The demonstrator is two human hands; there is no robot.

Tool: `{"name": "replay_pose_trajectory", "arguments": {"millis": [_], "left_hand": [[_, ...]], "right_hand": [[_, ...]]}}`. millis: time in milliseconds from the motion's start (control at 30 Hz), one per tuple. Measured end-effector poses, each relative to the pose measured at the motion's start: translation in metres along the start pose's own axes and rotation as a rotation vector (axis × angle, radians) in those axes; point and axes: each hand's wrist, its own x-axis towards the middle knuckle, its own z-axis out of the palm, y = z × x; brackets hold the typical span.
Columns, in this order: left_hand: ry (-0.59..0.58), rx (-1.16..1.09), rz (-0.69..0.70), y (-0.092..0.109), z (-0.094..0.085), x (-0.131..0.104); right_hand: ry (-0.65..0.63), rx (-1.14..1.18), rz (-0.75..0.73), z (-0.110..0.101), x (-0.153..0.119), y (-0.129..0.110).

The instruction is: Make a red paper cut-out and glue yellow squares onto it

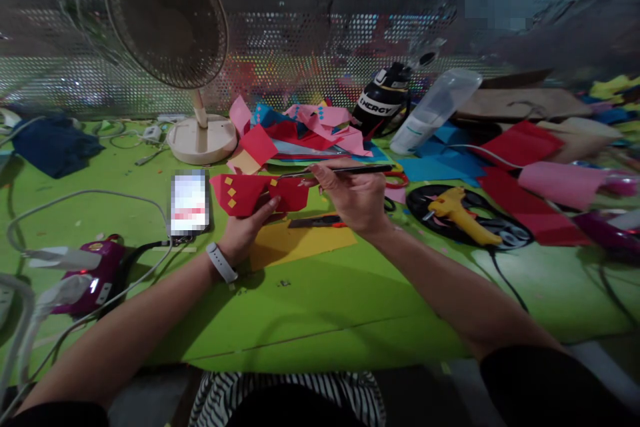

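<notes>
My left hand (245, 230), with a pale band on its wrist, holds a red paper piece (245, 195) by its lower edge. Yellow diamond shapes dot the red paper, several at its left and one near its middle. My right hand (357, 197) grips a thin dark pen-like tool (363, 169), whose tip points left at the middle diamond; whether it touches is too small to tell. Below the hands lies a yellow paper sheet (300, 245), with a dark cutter (315, 221) at its upper edge.
A fan (201, 140) and a phone (189, 203) stand and lie at the left, near a purple power strip (97, 277) with cables. Paper scraps (320, 130), a black bottle (377, 103) and a clear bottle (435, 110) are behind. A yellow glue gun (463, 213) lies right.
</notes>
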Motion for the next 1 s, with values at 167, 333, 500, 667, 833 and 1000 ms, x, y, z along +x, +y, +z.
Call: {"name": "replay_pose_trajectory", "arguments": {"millis": [167, 333, 500, 667, 833, 1000], "left_hand": [[-0.026, -0.006, 0.005, -0.0018, -0.0013, -0.0005], [-0.051, -0.002, 0.005, -0.0031, -0.0026, -0.0004], [-0.065, 0.001, -0.001, -0.003, -0.0031, -0.0001], [-0.056, -0.002, -0.008, -0.0021, -0.0025, -0.0002], [-0.059, -0.006, 0.002, -0.0037, -0.0039, 0.0003], [-0.054, -0.003, -0.002, -0.0025, -0.0026, -0.0003]], "right_hand": [[-0.017, 0.025, 0.04, 0.0005, -0.0007, 0.0019], [-0.026, 0.039, 0.057, 0.0009, -0.0019, 0.001], [-0.034, 0.022, 0.039, 0.0006, -0.0022, 0.0017], [-0.014, 0.039, 0.03, 0.0001, -0.0023, 0.005], [-0.013, 0.023, 0.014, 0.0003, -0.0019, 0.0043], [-0.01, 0.034, 0.009, -0.0008, -0.0022, 0.0036]]}}
